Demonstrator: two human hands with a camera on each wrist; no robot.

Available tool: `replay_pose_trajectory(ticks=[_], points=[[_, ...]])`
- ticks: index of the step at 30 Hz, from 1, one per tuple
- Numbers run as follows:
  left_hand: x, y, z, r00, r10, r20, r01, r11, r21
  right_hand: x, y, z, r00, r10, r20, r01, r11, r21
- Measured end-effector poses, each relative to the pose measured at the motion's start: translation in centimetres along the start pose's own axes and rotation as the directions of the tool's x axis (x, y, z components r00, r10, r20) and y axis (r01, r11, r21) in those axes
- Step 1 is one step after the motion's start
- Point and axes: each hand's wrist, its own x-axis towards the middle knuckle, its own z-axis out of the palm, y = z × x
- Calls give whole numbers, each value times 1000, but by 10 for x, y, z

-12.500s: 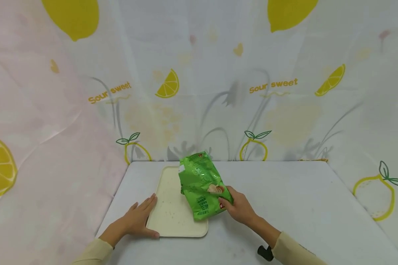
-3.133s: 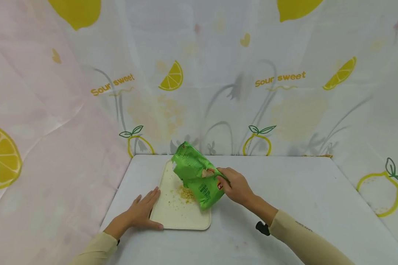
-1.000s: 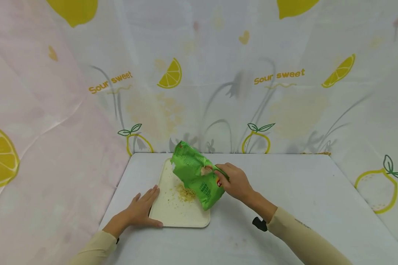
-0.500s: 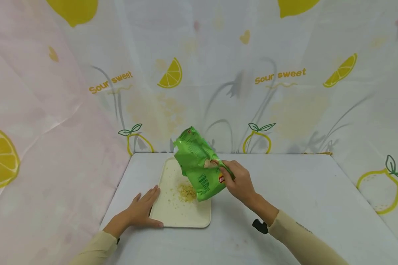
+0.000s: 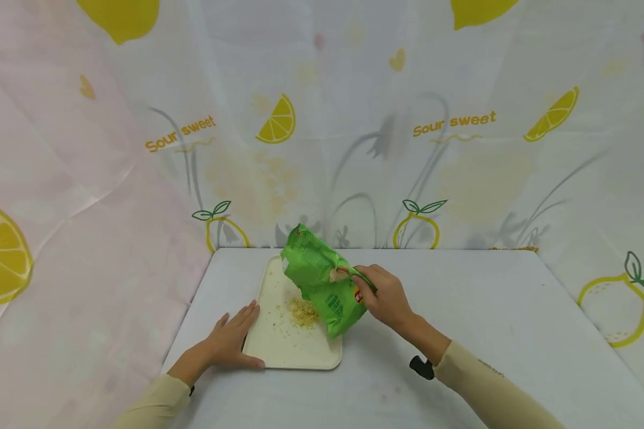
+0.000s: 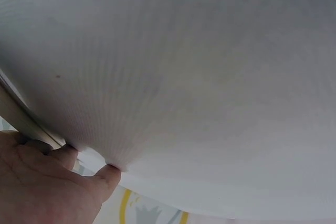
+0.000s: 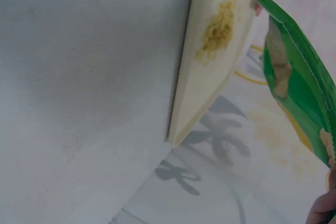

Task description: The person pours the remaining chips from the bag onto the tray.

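Right hand (image 5: 387, 298) pinches bag (image 5: 319, 271) by right edge, tilted above crumbs (image 5: 302, 313) on tray (image 5: 292, 357), presumably so none land outside. Left hand (image 5: 226, 342), spread wide, touches tray's left edge, likely steadying it.

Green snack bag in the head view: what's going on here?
A person's right hand grips a green snack bag, tilted above a cream tray on a white-covered table. Yellowish crumbs lie heaped on the tray. The left hand rests at the tray's near-left corner.
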Motion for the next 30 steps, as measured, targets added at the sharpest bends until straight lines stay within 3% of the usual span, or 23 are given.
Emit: replay_pose_trajectory(ticks=[3, 8, 11, 14, 19, 21, 26, 30], points=[[0, 1, -3, 1000, 4, -7, -4, 1000, -8, 3, -1, -1, 999, -11, -33, 11, 1000, 25], [0, 2, -5, 1000, 3, -22, -3, 1000, 5, 1, -3, 4, 994, 2, 110, -3, 1000, 7], [-1, 3, -4, 1000, 7, -18, -7, 1000, 6, -2, -4, 6, 990, 14, 140, -13, 1000, -10], [-2, 3, -3, 1000, 7, -11, -7, 1000, -2, -2, -3, 5, 995, 6, 95, -6, 1000, -8], [-3, 3, -6, 1000, 0, 6, 1, 1000, -15, 9, -4, 3, 999, 0, -52, 2, 999, 40], [-3, 3, -7, 1000, 0, -2, 0, 1000, -20, 13, -5, 4, 1000, 8, -16, -7, 999, 39], [-2, 2, -4, 1000, 7, -3, -7, 1000, -12, 7, -8, 11, 983, 26, 181, -24, 1000, -17], [0, 1, -1, 1000, 5, 2, -5, 1000, -13, 2, -8, 11, 986, 40, 165, -34, 999, -34]])
